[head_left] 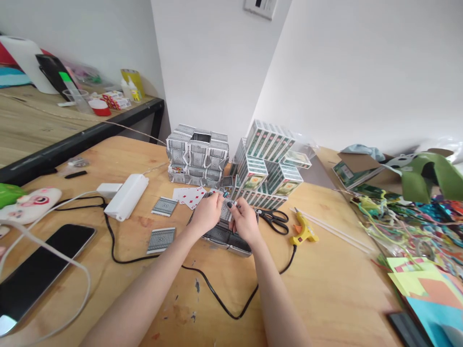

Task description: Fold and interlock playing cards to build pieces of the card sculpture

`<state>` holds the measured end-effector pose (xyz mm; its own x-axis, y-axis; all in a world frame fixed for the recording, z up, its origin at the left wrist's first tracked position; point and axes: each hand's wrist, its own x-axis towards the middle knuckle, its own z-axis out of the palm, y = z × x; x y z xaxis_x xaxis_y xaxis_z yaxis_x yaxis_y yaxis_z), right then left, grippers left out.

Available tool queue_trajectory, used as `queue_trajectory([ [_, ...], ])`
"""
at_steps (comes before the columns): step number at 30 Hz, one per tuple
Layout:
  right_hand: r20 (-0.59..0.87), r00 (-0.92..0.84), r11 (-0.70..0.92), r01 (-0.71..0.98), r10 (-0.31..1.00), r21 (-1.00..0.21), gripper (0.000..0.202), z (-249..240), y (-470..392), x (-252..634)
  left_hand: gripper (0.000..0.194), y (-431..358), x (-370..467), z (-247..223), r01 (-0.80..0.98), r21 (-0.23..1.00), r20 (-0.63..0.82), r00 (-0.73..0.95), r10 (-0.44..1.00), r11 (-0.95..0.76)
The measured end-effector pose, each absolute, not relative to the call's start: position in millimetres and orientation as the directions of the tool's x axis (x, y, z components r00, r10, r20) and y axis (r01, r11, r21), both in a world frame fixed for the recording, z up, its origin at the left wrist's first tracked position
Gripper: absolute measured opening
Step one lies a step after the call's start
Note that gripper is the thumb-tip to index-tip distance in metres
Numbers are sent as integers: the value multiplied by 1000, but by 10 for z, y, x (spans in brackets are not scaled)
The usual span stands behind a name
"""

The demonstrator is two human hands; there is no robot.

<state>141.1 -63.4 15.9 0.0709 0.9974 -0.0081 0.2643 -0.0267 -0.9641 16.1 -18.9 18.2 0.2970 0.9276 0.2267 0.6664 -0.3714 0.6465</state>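
Card [225, 211] held just above the card block [220, 235], pinched between fingertips of left hand [209, 212] and right hand [245, 220]. Step looks like shaping it; next move seems to want steady, even pressure. Glue gun [303, 231] near, right.

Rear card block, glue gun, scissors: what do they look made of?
Rear card block: likely coated paper card; thin, creased, patterned, slight sheen. Glue gun: probably moulded plastic; smooth, even yellow body. Scissors: black handles, perhaps plastic, by their sheen; blades hard to tell.

From the head, the view faces forward, down across the table [333, 294].
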Motion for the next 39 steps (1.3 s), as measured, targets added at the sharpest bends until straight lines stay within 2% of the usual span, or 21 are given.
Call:
queue_trajectory([
  [4,66,114,20,362,991,-932,25,152,-640,1432,30,-191,162,178,723,569,252,300,920,-392],
  [11,70,188,-11,400,980,-916,23,113,-614,1460,35,-206,158,188,655,649,241,305,921,-387],
  [17,75,233,-27,408,970,-913,23,106,-587,1465,30,-196,163,178,668,637,233,309,922,-384],
  [22,152,142,67,475,978,-878,19,111,-602,1453,32,-162,146,134,675,624,288,270,919,-394],
  [26,108,71,68,420,992,-905,25,69,-598,1446,32,-156,149,131,670,633,286,262,922,-387],
  [35,174,64,130,430,983,-893,19,104,-606,1439,41,-181,157,194,623,711,202,266,943,-328],
  [39,184,64,140,428,981,-893,19,146,-615,1434,44,-186,151,214,573,750,219,257,941,-331],
])
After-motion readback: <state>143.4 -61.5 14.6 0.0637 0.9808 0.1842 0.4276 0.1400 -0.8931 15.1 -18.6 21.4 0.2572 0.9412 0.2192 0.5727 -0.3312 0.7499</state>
